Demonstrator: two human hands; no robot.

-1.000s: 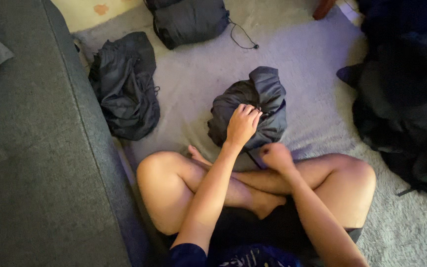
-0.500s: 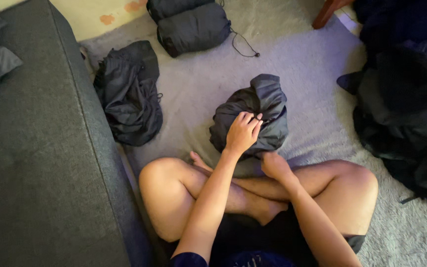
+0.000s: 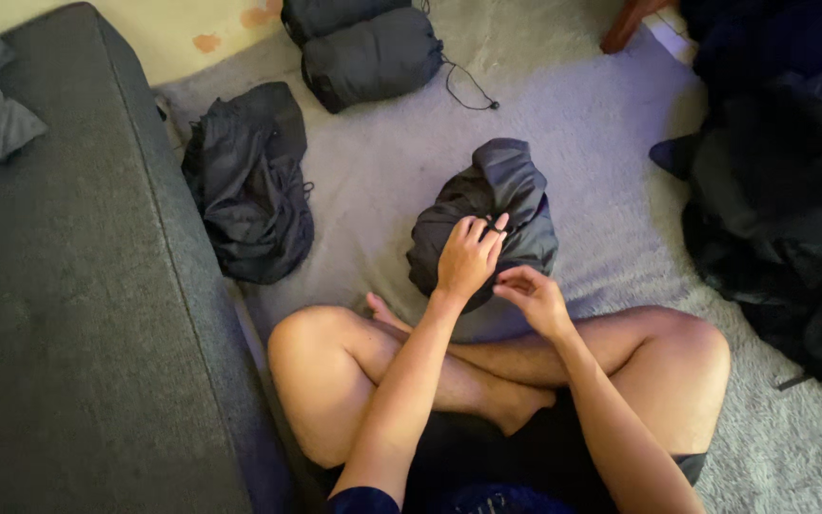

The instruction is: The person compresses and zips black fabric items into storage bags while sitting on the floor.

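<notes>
Little has shifted since the earlier frame: the left hand (image 3: 469,257) is still pressed on the dark stuffed bundle (image 3: 487,221), fingers clenched into its fabric, on the grey rug (image 3: 582,133) before the crossed legs. The right hand (image 3: 531,297) is held beside it, fingers curled; whether they pinch anything cannot be told. Two filled stuff sacks (image 3: 365,48) are lying beyond.

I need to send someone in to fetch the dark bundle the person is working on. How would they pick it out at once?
Start at the grey sofa and cross the pale rug to the seated person's crossed legs. The dark bundle lies just beyond them, under the left hand, with the right hand beside it. It alone is being handled.
</notes>
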